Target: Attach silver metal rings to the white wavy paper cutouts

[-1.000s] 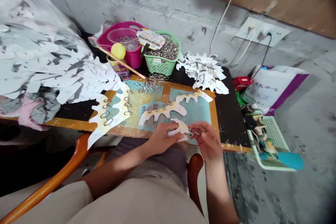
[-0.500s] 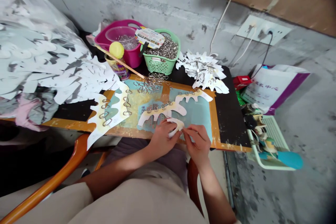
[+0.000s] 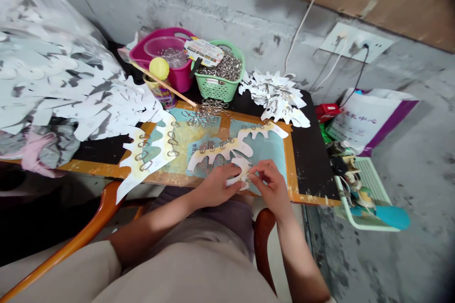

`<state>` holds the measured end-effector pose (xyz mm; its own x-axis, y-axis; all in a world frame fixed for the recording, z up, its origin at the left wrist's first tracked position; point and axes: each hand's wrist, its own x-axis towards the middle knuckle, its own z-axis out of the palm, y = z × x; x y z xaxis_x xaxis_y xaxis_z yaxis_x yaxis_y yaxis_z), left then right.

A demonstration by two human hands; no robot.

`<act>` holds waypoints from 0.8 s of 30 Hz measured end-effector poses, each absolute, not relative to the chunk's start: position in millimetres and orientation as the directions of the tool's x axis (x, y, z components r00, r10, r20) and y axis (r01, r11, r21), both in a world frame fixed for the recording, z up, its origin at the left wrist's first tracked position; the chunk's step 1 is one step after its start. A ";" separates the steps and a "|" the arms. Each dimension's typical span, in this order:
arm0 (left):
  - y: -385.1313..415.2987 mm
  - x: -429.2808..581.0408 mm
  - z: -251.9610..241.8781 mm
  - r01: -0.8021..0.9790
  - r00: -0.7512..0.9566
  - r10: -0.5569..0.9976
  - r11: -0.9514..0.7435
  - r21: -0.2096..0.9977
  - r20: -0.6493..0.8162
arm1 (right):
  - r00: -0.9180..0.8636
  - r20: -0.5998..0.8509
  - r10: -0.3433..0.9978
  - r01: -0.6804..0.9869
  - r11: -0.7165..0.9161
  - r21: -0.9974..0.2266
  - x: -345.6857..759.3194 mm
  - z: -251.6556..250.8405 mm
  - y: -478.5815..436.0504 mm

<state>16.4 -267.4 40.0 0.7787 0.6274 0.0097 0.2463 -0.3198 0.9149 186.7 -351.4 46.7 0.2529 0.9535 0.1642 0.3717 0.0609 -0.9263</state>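
Observation:
My left hand (image 3: 216, 185) and my right hand (image 3: 269, 184) meet over a small white paper cutout (image 3: 242, 170), pinching it between their fingers. Their fingers hide much of it, and I cannot tell whether a ring is in them. Both hands hover over a painted board (image 3: 288, 165) with an orange rim. Two long scalloped paper strips (image 3: 220, 149) lie on it, threaded with metal rings. Another ringed strip (image 3: 144, 151) hangs over the board's left end. A heap of loose metal rings (image 3: 208, 111) sits at the far edge.
A green basket of rings (image 3: 217, 86) and a pink tub (image 3: 179, 78) stand behind the board. Stacked paper cutouts (image 3: 64, 71) rise at left, with scraps (image 3: 275, 97) at right. A chair arm (image 3: 76, 229) curves at lower left; a cluttered green tray (image 3: 369, 199) sits at right.
My hands have drawn closer around the white cutout, and my right hand has shifted up and over it. The strips and rings on the board stay in place.

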 end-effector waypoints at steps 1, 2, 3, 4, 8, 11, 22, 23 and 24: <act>-266.5 15.6 39.3 0.239 0.780 0.626 -0.318 0.917 0.014 | 0.251 0.123 0.960 0.322 0.037 -0.946 186.8 46.0 -350.1; -265.9 15.0 38.6 0.234 0.778 0.628 -0.319 0.918 0.020 | 0.245 0.077 0.966 0.259 0.011 -0.966 186.6 45.3 -349.1; -265.4 14.6 37.7 0.231 0.777 0.630 -0.318 0.919 0.023 | 0.244 0.023 0.969 0.179 -0.022 -0.984 186.1 44.7 -348.4; -265.3 14.4 36.4 0.226 0.778 0.628 -0.312 0.923 0.022 | 0.242 -0.037 0.970 0.087 -0.059 -0.994 185.4 44.1 -348.0; -268.6 14.7 25.5 0.187 0.781 0.624 -0.208 0.960 -0.017 | 0.208 -0.185 0.960 -0.211 -0.140 -0.967 181.4 42.0 -347.8; -273.3 13.7 14.2 0.044 0.746 0.666 0.003 0.999 -0.034 | 0.278 -0.151 0.949 -0.264 -0.076 -0.962 177.3 41.6 -348.8; -263.4 23.1 28.1 0.124 0.825 0.564 -0.102 0.987 -0.045 | 0.369 -0.122 0.921 -0.309 -0.003 -0.951 166.4 48.0 -354.1; -264.4 23.9 26.5 0.102 0.839 0.542 -0.083 0.991 -0.041 | 0.350 -0.158 0.924 -0.349 -0.028 -0.937 167.0 49.0 -353.8; -266.0 24.0 24.1 0.075 0.852 0.523 -0.058 0.995 -0.033 | 0.315 -0.205 0.927 -0.393 -0.069 -0.917 168.0 49.8 -353.3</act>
<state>24.0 -266.0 24.1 0.8518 0.5227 -0.0334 0.0749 -0.0585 0.9955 168.0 -353.3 49.8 0.3154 0.9265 -0.2050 -0.3934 -0.0689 -0.9168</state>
